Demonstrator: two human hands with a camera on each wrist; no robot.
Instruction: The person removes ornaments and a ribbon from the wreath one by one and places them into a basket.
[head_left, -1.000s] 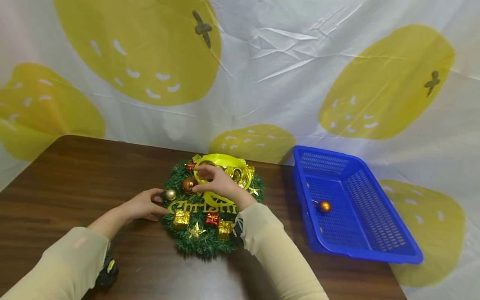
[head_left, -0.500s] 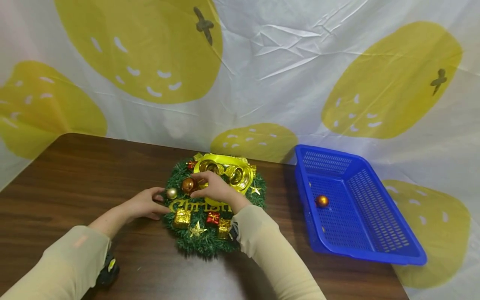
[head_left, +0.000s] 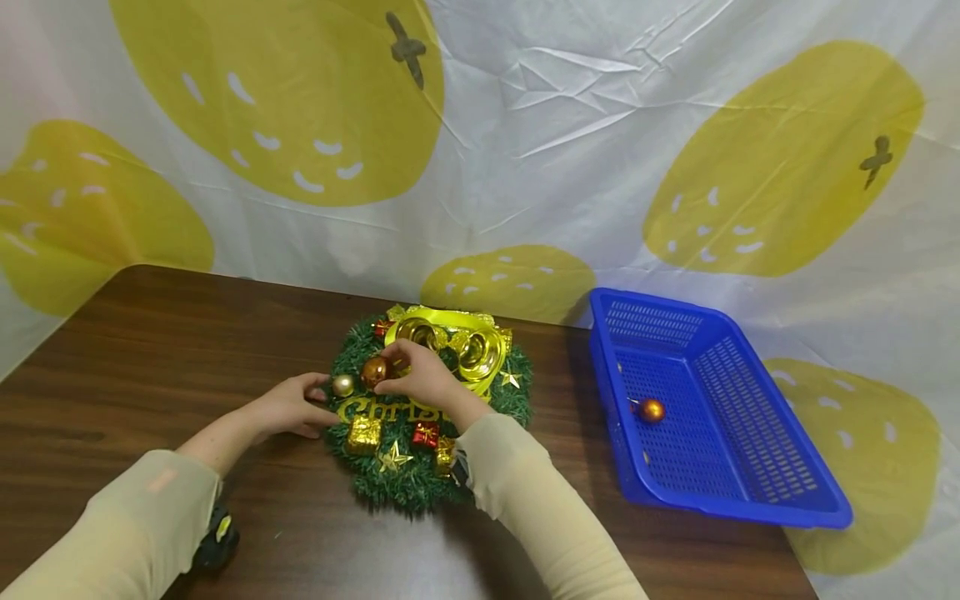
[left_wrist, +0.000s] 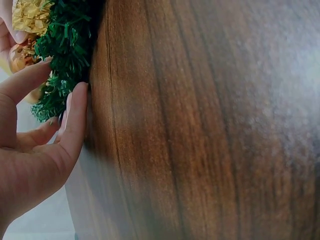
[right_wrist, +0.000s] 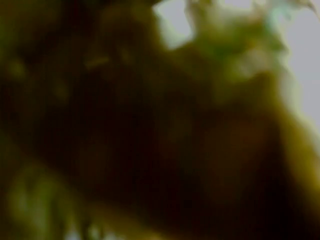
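A green Christmas wreath (head_left: 408,492) lies on the wooden table, with gold lettering, gift boxes, stars and baubles on it. At its left edge, my left hand (head_left: 288,406) holds the rim between thumb and fingers; the left wrist view shows this hand (left_wrist: 42,150) with fingertips on both sides of the green tinsel (left_wrist: 67,42). Over the wreath's upper left, my right hand (head_left: 423,379) pinches a copper-brown bauble (head_left: 373,372) with thumb and index finger. A small pale gold bauble (head_left: 342,385) sits between the two hands. The right wrist view is dark and blurred.
To the right stands a blue plastic basket (head_left: 750,510) with an orange bauble (head_left: 652,410) inside. Gold bells (head_left: 480,354) and a yellow ribbon (head_left: 450,317) lie on the wreath's upper part. A white cloth with yellow fruit shapes (head_left: 510,287) hangs behind the table (head_left: 225,333).
My right hand has come down and left from over the ribbon, and its thumb and index finger have closed on the copper-brown bauble. The orange bauble rolled slightly in the basket. My left hand stays put.
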